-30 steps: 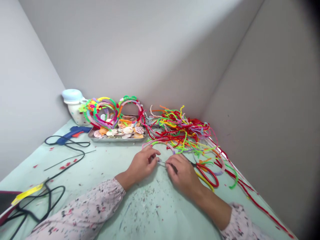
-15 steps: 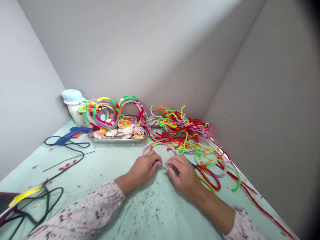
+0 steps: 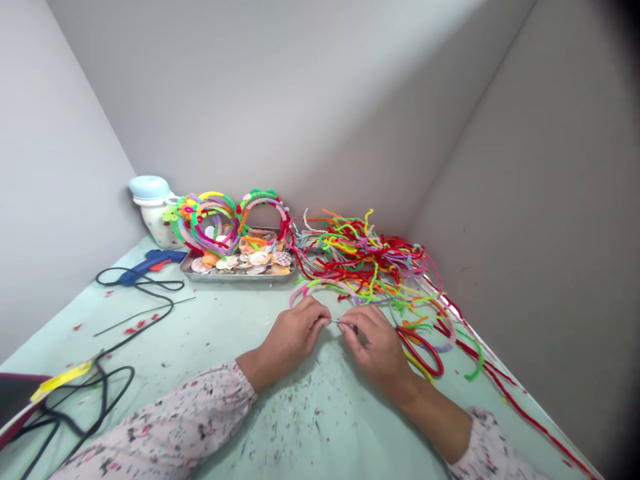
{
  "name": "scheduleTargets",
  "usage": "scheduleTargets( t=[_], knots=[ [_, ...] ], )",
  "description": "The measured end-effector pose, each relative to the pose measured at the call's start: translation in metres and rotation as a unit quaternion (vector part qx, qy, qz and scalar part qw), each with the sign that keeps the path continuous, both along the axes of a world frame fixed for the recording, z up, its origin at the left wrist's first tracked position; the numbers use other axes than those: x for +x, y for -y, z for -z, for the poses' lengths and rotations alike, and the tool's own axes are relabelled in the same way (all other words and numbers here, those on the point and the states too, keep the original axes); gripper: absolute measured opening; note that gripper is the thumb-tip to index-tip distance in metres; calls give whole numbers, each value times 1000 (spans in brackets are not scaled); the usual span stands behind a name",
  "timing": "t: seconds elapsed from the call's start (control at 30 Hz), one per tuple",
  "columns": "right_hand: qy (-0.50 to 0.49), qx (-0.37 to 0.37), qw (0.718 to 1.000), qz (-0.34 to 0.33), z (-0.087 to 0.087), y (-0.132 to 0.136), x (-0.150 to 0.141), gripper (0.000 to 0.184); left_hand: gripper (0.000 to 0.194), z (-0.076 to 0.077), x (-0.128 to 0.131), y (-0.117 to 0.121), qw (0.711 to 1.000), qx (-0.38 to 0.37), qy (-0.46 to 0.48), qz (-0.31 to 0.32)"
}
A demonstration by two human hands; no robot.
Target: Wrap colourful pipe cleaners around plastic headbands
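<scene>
My left hand (image 3: 293,331) and my right hand (image 3: 373,343) meet at the middle of the table, fingers curled. Between their fingertips runs a short thin silver wire (image 3: 336,321), pinched by both hands. Its ends are hidden in my fingers. Behind my left hand lies a pink and green pipe-cleaner loop (image 3: 300,293). Red-handled scissors (image 3: 420,351) rest just right of my right hand, apart from it. A tangled heap of multicoloured pipe cleaners (image 3: 365,260) lies beyond both hands.
A metal tray (image 3: 237,277) of seashells sits at the back, with pipe-cleaner hoops (image 3: 213,223) on it. Left of it are a blue glue gun (image 3: 150,265), black cable (image 3: 140,313) and a blue-lidded jar (image 3: 153,207). Grey walls (image 3: 525,200) border the scrap-flecked mint table (image 3: 215,333).
My hands have drawn closer together around the wire, which now shows shorter between them. The view has shifted slightly, and the scissors and heap have not visibly been moved.
</scene>
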State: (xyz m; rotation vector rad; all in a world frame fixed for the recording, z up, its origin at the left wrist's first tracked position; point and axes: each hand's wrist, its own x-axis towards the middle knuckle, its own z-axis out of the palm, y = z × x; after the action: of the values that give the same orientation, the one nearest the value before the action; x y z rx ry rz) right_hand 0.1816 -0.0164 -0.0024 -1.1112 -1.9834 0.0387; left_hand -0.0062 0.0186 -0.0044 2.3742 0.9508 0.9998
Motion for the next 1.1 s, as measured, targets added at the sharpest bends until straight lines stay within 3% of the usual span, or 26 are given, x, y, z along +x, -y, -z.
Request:
scheduleTargets(
  t=[0.1,0.2,0.33,0.67,1.1],
  knots=[
    [-16,10,1000,7,-2,0,1,9,13,0,1,1,1000,-4,25,-8],
    [-46,19,999,13,-3,0,2,8,28,0,1,1,999,-16,37,-27],
    [-74,24,997,8,-3,1,2,8,15,-2,0,0,998,18,62,-17],
    [-77,25,997,-9,-2,-1,4,10,16,-8,0,5,996,22,81,13],
    [-91,-56,993,-56,-1,1,5,13,17,-5,1,10,998,18,62,-3]
  ],
)
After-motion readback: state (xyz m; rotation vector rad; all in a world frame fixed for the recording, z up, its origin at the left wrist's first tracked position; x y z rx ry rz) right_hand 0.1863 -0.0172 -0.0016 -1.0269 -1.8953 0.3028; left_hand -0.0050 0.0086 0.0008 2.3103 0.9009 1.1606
